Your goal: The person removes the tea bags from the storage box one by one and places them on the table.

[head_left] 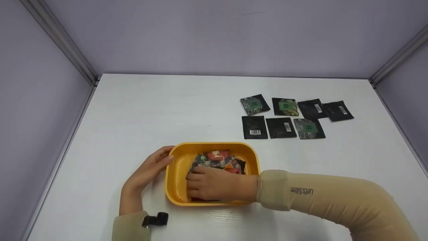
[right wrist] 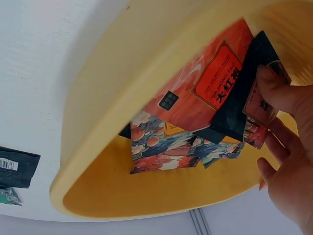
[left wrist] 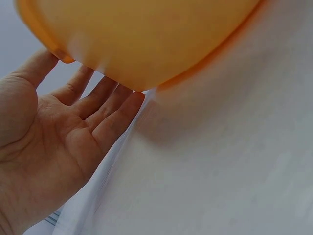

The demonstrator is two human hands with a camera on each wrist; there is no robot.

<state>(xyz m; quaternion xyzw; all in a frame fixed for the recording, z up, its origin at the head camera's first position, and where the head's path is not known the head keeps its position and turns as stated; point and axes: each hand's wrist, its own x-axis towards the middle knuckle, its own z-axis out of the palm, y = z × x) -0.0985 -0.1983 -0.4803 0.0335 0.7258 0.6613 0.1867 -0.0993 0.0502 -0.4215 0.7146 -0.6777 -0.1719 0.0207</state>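
Taking the tub's centre as the dial in the head view, the person's left hand (head_left: 152, 167) lies at ten o'clock, its fingers loosely extended against the outer wall and the thumb at the rim; that touch seems meant to steady the light-looking, yellow, rounded-rectangular plastic tub (head_left: 180, 170). Inside, flat patterned packets, among them a glossy red packet with dark lettering (right wrist: 210, 78), overlap in a loose heap, probably because they are simply piled in. The right hand (head_left: 212, 182) reaches in from four o'clock, thumb and finger appearing to pinch a dark flat packet with a pink label (right wrist: 237, 107), seemingly to part it from the heap. At two o'clock, seven black flat sachets (head_left: 281, 128), some green-labelled, lie in two rough rows on the white tabletop (head_left: 150, 110), perhaps spread for sorting.
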